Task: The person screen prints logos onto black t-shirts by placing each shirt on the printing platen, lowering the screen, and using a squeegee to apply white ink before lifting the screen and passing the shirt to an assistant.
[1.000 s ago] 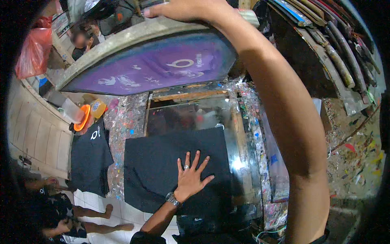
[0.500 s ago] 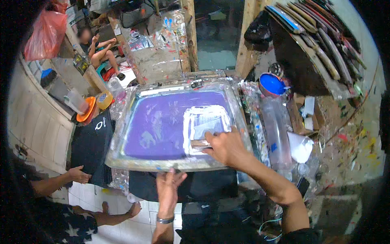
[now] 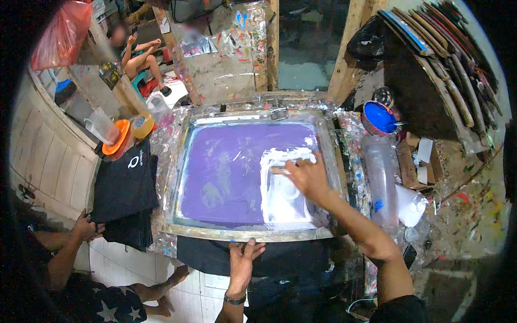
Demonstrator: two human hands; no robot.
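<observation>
The screen frame (image 3: 204, 232) with purple mesh (image 3: 221, 167) lies flat on the bench, over black fabric (image 3: 210, 258). My right hand (image 3: 307, 177) grips a squeegee (image 3: 278, 170) at the upper part of a white ink patch (image 3: 283, 210) on the mesh's right side; a pale design shows faintly there. My left hand (image 3: 242, 258) holds the frame's front edge from below, fingers at the rim. A stack of black printed fabric (image 3: 124, 188) lies left of the frame.
A co-worker's hands (image 3: 91, 229) touch that stack. Another person (image 3: 137, 62) sits farther back. A blue paint bowl (image 3: 377, 116), plastic roll (image 3: 379, 183) and carton (image 3: 409, 167) are at right, beneath racked squeegees (image 3: 452, 75). Containers (image 3: 116, 140) stand at back left.
The raised screen has come down over the fabric. My left hand moved from the fabric to the frame's edge; my right took a squeegee, now farther back on the mesh, leaving wider white ink.
</observation>
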